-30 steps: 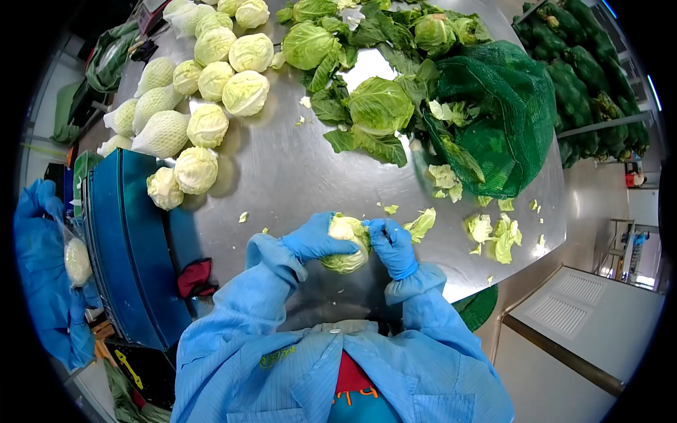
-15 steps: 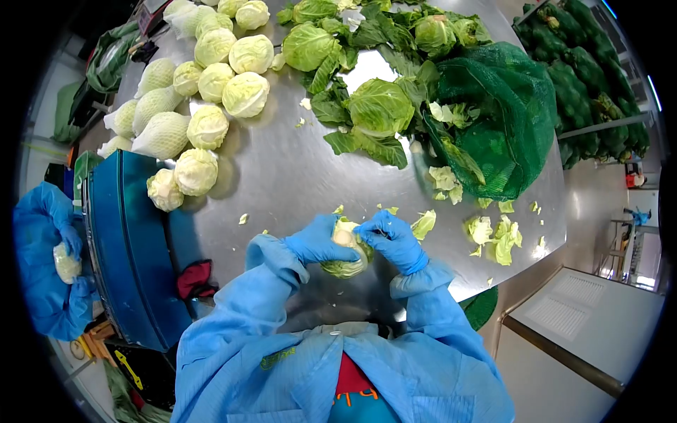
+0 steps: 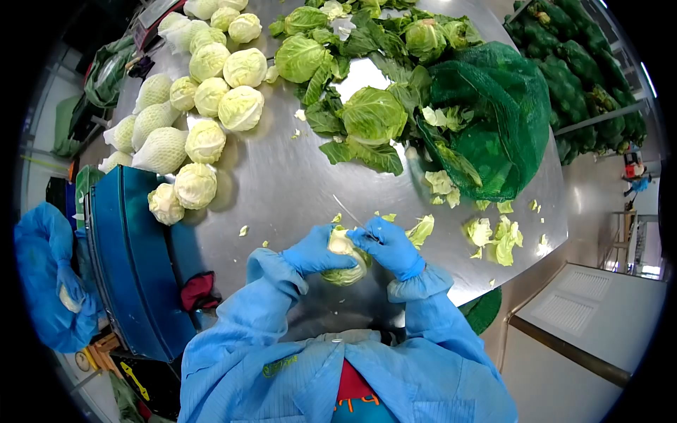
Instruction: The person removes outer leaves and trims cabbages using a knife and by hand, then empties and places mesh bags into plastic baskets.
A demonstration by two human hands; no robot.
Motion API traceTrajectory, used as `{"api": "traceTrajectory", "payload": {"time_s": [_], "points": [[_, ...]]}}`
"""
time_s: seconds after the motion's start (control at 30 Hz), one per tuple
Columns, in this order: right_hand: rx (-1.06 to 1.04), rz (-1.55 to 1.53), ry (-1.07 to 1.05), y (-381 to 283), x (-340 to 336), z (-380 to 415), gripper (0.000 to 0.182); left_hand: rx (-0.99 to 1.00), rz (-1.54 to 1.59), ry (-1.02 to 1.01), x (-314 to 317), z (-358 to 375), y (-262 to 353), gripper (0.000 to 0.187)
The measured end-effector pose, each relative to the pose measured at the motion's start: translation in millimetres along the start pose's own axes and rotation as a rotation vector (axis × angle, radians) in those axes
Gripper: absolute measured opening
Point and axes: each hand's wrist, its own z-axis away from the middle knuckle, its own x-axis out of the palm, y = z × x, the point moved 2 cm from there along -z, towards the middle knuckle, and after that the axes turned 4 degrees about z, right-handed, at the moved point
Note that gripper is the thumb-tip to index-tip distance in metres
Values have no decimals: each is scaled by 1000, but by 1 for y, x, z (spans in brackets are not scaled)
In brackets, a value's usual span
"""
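My left hand (image 3: 315, 250), in a blue glove, is wrapped around the left side of a small cabbage (image 3: 345, 271) near the table's front edge. The cabbage's pale cut base faces up. In my gloved right hand (image 3: 389, 247) is a knife (image 3: 347, 210), its thin blade angled up and left over the table. The right fingers are closed around its handle, close beside the cabbage. A loose leaf (image 3: 421, 231) lies just behind my right hand, with small scraps around it.
Trimmed cabbages (image 3: 241, 108) and net-wrapped ones (image 3: 161, 149) stand at the left. Leafy untrimmed cabbages (image 3: 374, 115) lie at the back, beside a green mesh bag (image 3: 511, 120). Leaf scraps (image 3: 504, 243) lie at the right. A blue bin (image 3: 134, 261) adjoins the table; a co-worker's sleeve (image 3: 46, 240) is beyond it.
The knife blade now shows, pointing up and left, where it was hardly visible before. My right hand has turned slightly; the left still holds the cabbage.
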Motion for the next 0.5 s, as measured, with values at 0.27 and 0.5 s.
{"api": "traceTrajectory", "payload": {"time_s": [0.27, 0.5], "points": [[287, -456, 300, -54, -11, -15, 35, 12, -64, 37, 13, -2, 2, 63], [9, 115, -262, -26, -23, 5, 54, 18, 149, -90, 6, -2, 9, 68]]}}
